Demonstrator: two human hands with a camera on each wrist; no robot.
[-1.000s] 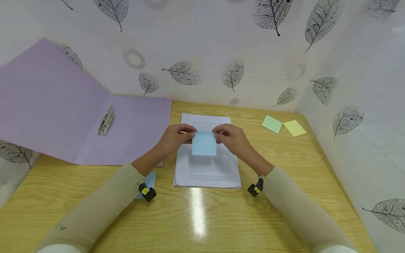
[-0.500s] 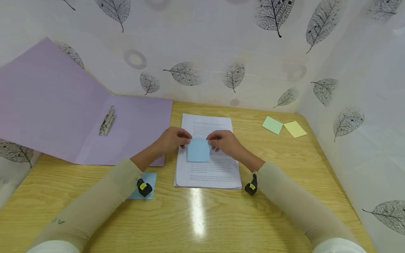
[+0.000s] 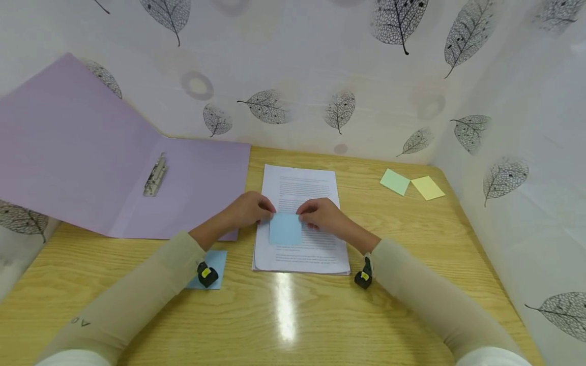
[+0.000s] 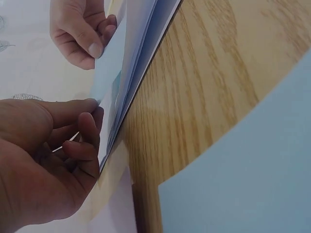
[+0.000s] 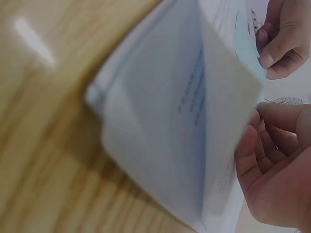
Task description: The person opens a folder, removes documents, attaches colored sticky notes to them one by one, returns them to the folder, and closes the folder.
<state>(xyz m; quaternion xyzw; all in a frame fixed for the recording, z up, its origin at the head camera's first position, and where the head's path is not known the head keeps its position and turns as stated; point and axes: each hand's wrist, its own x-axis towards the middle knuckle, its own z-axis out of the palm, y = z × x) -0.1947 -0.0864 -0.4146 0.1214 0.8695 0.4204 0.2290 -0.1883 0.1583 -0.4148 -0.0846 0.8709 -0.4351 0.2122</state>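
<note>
A pale blue sticky note (image 3: 285, 230) lies close over the printed sheets (image 3: 316, 258) in the head view, spanning the middle of the page towards its left side. My left hand (image 3: 249, 209) pinches its upper left corner between thumb and finger. At the upper right corner, the thumb and finger of my right hand (image 3: 324, 216) pinch it too. The left wrist view shows the note (image 4: 108, 63) stretched between both hands, near the stacked paper. In the right wrist view, the stack's edges (image 5: 165, 111) fan apart and the note is mostly hidden behind a sheet.
A purple folder (image 3: 197, 178) stands open at the left, with a metal clip (image 3: 155, 175) inside. Blue paper (image 3: 220, 267) lies under my left wrist. Green (image 3: 395, 182) and yellow (image 3: 428, 188) sticky notes lie at the back right of the wooden table (image 3: 412, 234), before a leaf-patterned curtain.
Both hands have brought the blue sticky note down the page towards me and slightly left, closer to the paper. The folder and the other notes stay in place.
</note>
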